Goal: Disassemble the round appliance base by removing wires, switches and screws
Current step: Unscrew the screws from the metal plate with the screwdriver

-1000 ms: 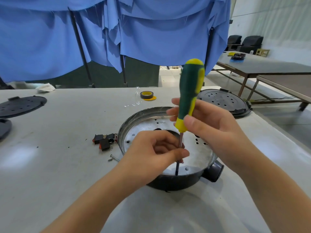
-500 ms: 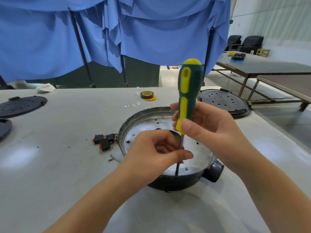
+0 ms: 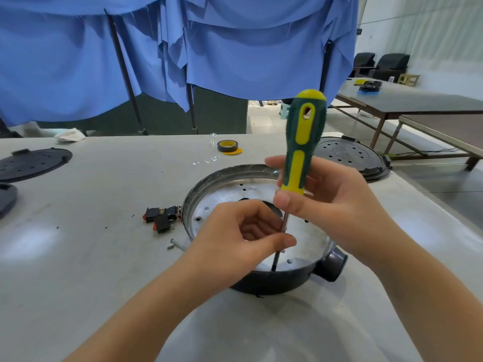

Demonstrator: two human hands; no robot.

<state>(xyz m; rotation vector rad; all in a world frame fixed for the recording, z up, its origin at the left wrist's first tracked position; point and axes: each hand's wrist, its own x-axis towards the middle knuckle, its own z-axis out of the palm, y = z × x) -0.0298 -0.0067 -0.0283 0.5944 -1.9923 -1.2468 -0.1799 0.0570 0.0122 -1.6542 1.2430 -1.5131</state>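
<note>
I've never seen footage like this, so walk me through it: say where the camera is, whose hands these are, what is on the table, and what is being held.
The camera sits on a person's head, looking forward and down, so the two bare hands are the wearer's own. The right hand grips a green and yellow screwdriver, tip down inside the round appliance base, near its front rim. The left hand steadies the metal shaft. On the grey table lie black and red switches, a loose screw, a roll of tape and dark round lids. Blue cloth hangs behind.
</note>
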